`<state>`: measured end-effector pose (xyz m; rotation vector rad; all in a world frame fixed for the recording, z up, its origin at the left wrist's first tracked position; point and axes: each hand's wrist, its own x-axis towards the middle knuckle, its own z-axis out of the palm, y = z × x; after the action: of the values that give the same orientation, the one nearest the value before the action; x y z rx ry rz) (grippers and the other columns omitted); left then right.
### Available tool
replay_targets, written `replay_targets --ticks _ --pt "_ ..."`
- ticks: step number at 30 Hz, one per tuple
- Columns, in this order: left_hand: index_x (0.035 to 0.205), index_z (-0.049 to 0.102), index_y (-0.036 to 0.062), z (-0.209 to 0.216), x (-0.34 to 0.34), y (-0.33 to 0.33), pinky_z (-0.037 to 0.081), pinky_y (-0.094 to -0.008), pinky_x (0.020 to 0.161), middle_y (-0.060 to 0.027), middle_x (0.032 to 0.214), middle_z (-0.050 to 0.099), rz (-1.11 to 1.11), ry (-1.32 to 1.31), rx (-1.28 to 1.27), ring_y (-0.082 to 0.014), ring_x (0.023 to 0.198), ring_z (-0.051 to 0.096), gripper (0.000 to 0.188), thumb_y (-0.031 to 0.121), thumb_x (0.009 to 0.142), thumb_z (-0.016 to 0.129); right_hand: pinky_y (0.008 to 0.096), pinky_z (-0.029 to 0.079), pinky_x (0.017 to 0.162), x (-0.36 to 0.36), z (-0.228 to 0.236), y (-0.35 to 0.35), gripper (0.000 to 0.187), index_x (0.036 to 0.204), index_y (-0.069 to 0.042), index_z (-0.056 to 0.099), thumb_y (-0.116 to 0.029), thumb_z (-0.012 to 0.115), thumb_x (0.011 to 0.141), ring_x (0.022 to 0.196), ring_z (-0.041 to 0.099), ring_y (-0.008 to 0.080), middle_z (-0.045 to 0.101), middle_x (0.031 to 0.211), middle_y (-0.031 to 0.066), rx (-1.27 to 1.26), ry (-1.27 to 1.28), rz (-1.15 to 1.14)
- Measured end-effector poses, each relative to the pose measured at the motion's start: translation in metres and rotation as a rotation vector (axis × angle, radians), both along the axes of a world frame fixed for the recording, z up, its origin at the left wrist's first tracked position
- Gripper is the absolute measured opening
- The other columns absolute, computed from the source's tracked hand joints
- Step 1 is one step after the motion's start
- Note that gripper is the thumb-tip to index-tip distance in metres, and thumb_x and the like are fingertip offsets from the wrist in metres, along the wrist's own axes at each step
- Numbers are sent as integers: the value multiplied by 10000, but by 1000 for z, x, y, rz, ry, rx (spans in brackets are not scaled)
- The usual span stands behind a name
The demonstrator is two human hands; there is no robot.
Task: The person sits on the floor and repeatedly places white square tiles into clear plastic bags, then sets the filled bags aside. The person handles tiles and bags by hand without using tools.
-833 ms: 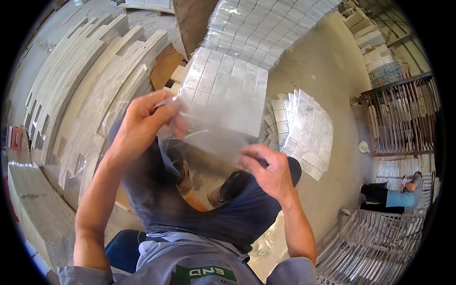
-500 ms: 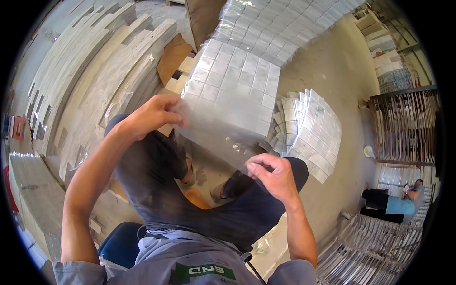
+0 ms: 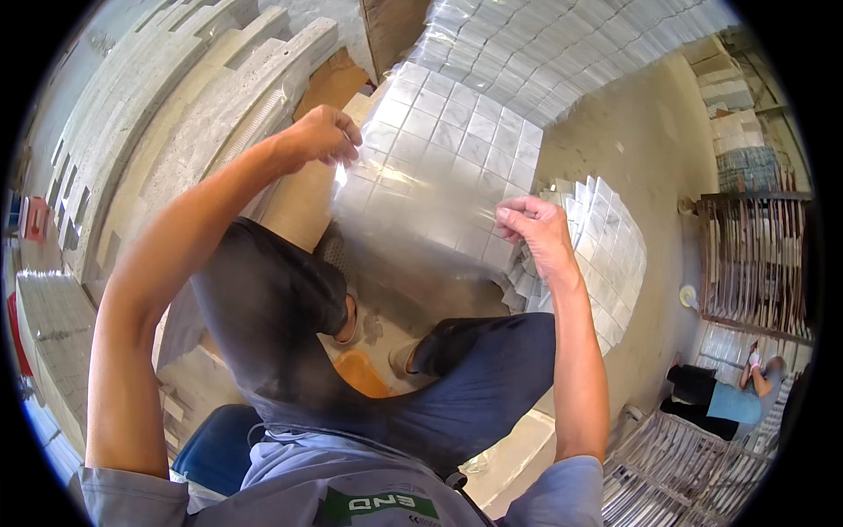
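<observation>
A sheet of white, grey-veined square mosaic tiles [image 3: 439,132] lies in front of my knees. Over its near part stretches a clear, hazy plastic film [image 3: 413,220]. My left hand [image 3: 323,139] pinches the film at the tile sheet's left edge, fingers closed. At the right edge, my right hand [image 3: 537,230] grips the film's other side between thumb and fingers. The film's lower part blurs into the floor behind it, so its near edge is hard to make out.
More mosaic tile sheets [image 3: 610,237] lean in a fanned pile on the right. Film-wrapped tile stacks [image 3: 562,44] stand beyond. Long stone slabs [image 3: 167,114] line the left. Racks [image 3: 755,259] hold thin pieces far right, near another person [image 3: 733,397].
Both hands have moved forward, away from me, the right one also rising beside the tile sheet. The film has moved with them and now covers more of the tiles.
</observation>
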<state>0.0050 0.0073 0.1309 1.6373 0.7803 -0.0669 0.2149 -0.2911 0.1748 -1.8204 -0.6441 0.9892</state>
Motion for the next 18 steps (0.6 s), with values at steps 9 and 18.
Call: replay_targets --ticks 9,18 --pt "969 634 7 -5 10 33 536 -291 725 -67 873 663 87 -171 -145 -159 802 652 153 88 849 584 259 480 641 -12 1 12 216 959 25 685 -152 688 835 692 604 118 678 802 68 149 142 -101" --pt "799 544 98 23 -68 71 447 -266 737 13 719 498 -41 -390 15 -103 742 533 98 176 799 603 335 501 709 -101 27 15 28 788 -44 683 -52 704 772 740 634 222 675 796 75 662 -175 451"
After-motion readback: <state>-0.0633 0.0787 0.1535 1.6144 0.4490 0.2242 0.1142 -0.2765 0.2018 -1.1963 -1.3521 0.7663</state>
